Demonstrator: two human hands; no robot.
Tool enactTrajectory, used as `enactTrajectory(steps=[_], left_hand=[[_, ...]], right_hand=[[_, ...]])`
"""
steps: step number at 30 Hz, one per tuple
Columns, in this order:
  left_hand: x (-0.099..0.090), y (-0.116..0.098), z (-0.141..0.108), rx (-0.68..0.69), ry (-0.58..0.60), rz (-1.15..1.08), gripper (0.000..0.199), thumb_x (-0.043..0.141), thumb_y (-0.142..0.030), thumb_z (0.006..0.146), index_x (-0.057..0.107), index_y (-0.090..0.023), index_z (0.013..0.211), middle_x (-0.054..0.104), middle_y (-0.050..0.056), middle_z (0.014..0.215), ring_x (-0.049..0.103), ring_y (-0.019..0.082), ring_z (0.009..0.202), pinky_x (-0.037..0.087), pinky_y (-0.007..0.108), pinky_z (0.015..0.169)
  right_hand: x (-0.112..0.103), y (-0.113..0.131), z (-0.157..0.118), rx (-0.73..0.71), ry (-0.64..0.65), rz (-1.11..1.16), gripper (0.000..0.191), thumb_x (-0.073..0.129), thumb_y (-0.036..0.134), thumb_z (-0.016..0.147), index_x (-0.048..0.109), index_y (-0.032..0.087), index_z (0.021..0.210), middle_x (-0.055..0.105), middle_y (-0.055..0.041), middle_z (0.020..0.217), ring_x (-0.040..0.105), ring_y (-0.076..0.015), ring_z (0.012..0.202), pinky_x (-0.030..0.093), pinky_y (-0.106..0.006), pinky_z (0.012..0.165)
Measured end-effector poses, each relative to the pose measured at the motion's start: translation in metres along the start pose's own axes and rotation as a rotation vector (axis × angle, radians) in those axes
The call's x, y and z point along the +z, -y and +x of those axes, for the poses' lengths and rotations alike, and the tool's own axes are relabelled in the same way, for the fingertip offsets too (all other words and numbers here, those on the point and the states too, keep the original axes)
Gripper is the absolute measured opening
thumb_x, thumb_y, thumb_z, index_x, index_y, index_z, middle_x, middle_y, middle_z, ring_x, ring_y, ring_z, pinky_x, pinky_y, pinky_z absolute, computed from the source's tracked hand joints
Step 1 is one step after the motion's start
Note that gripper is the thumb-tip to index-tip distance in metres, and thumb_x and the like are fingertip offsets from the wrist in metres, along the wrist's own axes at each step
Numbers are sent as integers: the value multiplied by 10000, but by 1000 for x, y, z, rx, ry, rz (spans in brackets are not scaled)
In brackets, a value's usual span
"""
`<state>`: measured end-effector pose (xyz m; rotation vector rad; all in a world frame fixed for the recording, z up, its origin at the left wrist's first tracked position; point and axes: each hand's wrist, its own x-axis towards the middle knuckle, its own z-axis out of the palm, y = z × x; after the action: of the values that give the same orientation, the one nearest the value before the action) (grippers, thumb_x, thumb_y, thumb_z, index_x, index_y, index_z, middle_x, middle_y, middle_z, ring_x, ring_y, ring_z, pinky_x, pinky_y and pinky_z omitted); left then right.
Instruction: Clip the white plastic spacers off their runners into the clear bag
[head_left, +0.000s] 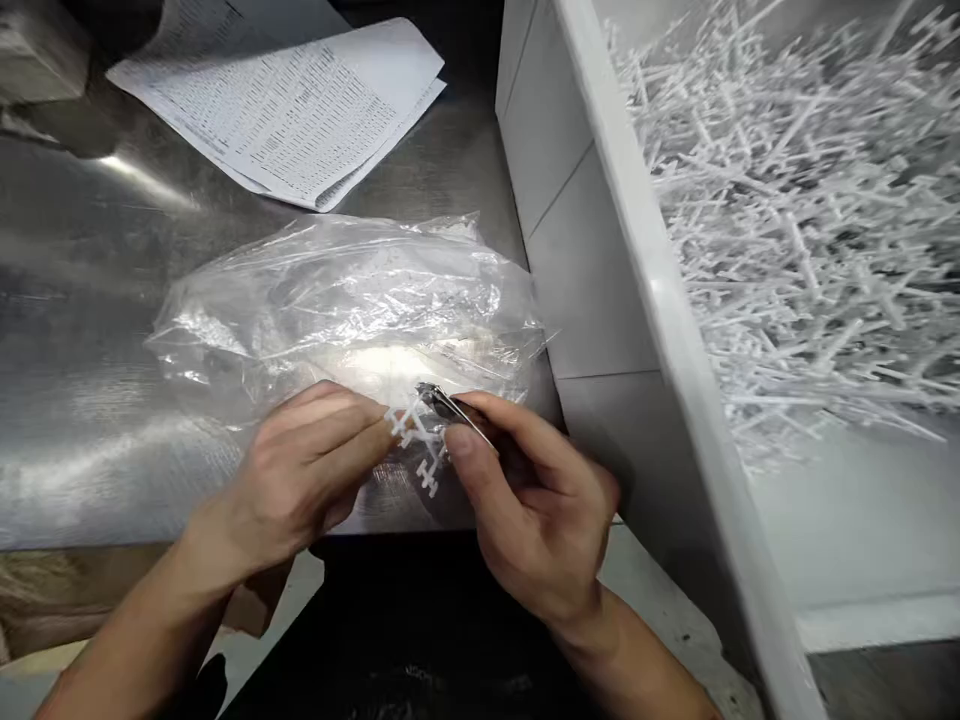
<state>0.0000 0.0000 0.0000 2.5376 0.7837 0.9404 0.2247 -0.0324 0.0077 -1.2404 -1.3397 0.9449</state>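
Note:
Between my hands is a small white branched plastic sprue [420,432] with short stubs at its ends. My left hand [300,465] is closed on its left side, the fingers wrapped so that part of the piece is hidden. A metal nail clipper [454,408] is pinched between thumb and forefinger of my right hand [532,490]. The clipper's jaws are at the upper part of the sprue; whether they touch it I cannot tell. Just beyond both hands a clear plastic bag [360,290] lies crumpled on the metal table [67,400].
To the right stands a white bin [637,230] with a tall wall, holding a heap of white plastic sprues [810,220]. Printed paper sheets [300,110] lie at the back of the table. A box-like object [41,50] sits at the far left corner.

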Motion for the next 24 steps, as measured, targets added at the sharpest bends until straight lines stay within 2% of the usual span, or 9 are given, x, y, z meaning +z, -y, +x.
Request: enactTrajectory(steps=[4, 9, 11, 14, 17, 24], left_hand=[[0, -4, 6, -60, 48, 36, 298, 610, 68, 994, 679, -74, 1248, 726, 78, 976, 651, 186, 895, 524, 352, 816], [0, -6, 11, -117, 37, 14, 266, 650, 36, 1008, 663, -106, 1232, 676, 26, 901, 608, 153, 818, 521, 327, 804], [0, -7, 11, -148, 30, -5, 233, 653, 23, 1016, 674, -111, 1206, 674, 24, 887, 612, 150, 803, 527, 320, 802], [1, -7, 12, -150, 10, -28, 218, 644, 14, 1026, 679, -118, 1196, 706, 33, 902, 647, 150, 802, 536, 318, 815], [3, -6, 12, -132, 1, -16, 204, 643, 19, 1025, 673, -127, 1165, 730, 36, 908, 670, 153, 801, 528, 320, 810], [4, -3, 8, -94, 14, -5, 265, 642, 27, 1018, 656, -123, 1236, 718, 30, 924, 650, 161, 825, 534, 334, 816]], right_hand=[[-1, 2, 2, 70, -54, -12, 72, 770, 228, 1046, 840, 233, 1059, 774, 17, 758, 706, -163, 639, 594, -314, 612], [4, 2, 5, 164, -112, 66, 72, 776, 261, 1031, 825, 235, 986, 643, 58, 647, 566, -113, 532, 499, -273, 520], [4, 2, 5, 177, -124, 112, 34, 797, 252, 1001, 826, 236, 1008, 651, 52, 673, 586, -117, 562, 511, -264, 533], [2, 1, 3, 168, -87, 147, 116, 833, 251, 969, 842, 245, 1084, 685, 35, 740, 625, -130, 626, 556, -278, 601], [1, 1, 0, 152, -19, 194, 150, 840, 233, 976, 849, 251, 1124, 661, 39, 737, 582, -122, 610, 529, -281, 594], [2, 2, 1, 168, -7, 218, 167, 847, 182, 957, 847, 249, 1109, 653, 43, 734, 561, -122, 614, 517, -296, 608]])
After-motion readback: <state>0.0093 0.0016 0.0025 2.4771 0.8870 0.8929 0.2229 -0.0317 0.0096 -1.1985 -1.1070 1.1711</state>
